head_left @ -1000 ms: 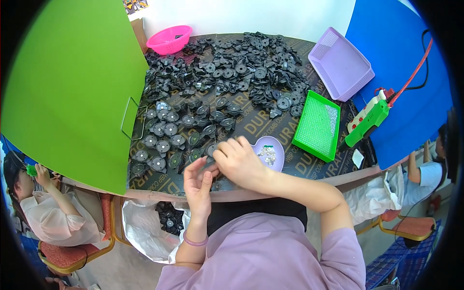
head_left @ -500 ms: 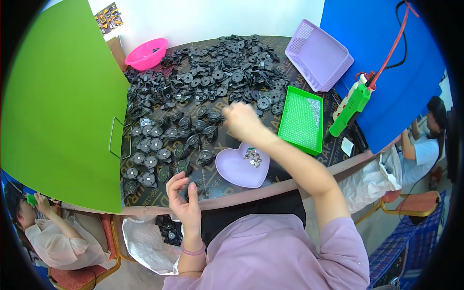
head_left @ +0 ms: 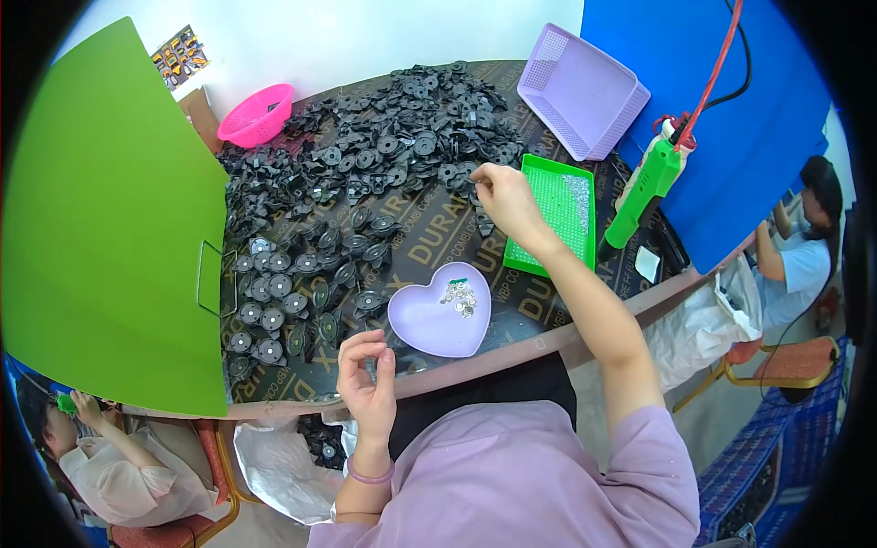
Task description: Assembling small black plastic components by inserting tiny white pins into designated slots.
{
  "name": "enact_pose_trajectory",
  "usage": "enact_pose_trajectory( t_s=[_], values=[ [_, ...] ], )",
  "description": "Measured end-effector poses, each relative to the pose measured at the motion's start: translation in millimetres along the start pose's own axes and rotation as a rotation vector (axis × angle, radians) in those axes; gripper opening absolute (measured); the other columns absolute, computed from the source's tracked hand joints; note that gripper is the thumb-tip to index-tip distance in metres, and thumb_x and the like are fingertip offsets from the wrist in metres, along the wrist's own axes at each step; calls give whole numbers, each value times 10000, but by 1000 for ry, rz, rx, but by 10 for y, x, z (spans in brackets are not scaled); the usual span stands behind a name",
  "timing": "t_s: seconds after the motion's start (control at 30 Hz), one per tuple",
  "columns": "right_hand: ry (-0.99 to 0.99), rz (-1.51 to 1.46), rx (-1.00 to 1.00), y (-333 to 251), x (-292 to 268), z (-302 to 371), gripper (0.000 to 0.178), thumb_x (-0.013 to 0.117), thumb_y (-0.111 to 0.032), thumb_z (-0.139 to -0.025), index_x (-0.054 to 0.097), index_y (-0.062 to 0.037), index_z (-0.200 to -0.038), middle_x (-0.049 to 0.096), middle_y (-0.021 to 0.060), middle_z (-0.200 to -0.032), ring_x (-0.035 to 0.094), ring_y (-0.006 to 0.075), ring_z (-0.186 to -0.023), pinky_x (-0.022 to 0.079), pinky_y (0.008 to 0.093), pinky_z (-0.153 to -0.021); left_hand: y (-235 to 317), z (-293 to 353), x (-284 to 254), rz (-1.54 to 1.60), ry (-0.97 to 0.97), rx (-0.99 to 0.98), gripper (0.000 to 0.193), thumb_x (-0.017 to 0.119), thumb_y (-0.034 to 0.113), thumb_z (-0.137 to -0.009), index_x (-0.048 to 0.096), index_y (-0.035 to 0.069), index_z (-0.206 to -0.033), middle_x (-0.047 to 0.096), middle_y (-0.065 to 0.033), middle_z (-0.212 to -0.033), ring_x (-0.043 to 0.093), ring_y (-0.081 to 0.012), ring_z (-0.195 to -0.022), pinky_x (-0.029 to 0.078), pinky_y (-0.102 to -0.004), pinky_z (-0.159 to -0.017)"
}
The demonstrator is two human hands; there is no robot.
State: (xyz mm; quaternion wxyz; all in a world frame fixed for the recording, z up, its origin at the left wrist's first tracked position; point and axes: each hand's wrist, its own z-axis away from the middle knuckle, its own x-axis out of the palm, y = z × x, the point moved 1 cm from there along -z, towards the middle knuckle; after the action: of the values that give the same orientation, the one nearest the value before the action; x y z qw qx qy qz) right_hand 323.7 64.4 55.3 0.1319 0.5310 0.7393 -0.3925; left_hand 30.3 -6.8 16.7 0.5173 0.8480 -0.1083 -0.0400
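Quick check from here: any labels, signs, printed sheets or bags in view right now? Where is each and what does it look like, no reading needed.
Picture card: on the white wall, far left; small, multicoloured.
White tag: table's right edge, below the green power tool; small, square.
Printed table mat: under the black parts; dark with repeated gold lettering.
Plastic bag: below the table's near edge; silvery, crumpled, open.

The small silvery pieces in the lilac heart-shaped plastic dish (head_left: 439, 315) are too small to identify. Whatever the right hand (head_left: 505, 196) pinches among the black plastic parts (head_left: 384, 151) is hidden by its fingers.
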Motion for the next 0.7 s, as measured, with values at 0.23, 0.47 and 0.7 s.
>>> enact_pose_trajectory(
  t_s=[0.23,0.47,0.7],
  values=[
    [-580,-1152,368,-1009,-375,755,122,596,-63,-819,581,1,-921,602,22,-806,564,69,-728,468,221,-649,92,51,246,540,-181,-324,481,600,35,-809,396,-11,-1242,508,-166,-1121,581,-229,-918,529,-325,-748],
    [-429,-322,102,-681,-217,395,248,658,-172,-732,583,-10,-903,606,144,-851,605,244,-782,480,354,-692,34,96,152,585,-168,-511,266,554,44,-839,463,-12,-1082,582,-197,-976,633,-215,-716,529,-259,-568],
    [-547,414,-34,233,387,183,179,573,-32,-720,570,41,-883,580,220,-837,578,367,-797,484,430,-698,95,61,126,764,-153,-601,121,450,23,-851,430,64,-962,556,-186,-963,519,-187,-641,428,-262,-500]
  ],
)
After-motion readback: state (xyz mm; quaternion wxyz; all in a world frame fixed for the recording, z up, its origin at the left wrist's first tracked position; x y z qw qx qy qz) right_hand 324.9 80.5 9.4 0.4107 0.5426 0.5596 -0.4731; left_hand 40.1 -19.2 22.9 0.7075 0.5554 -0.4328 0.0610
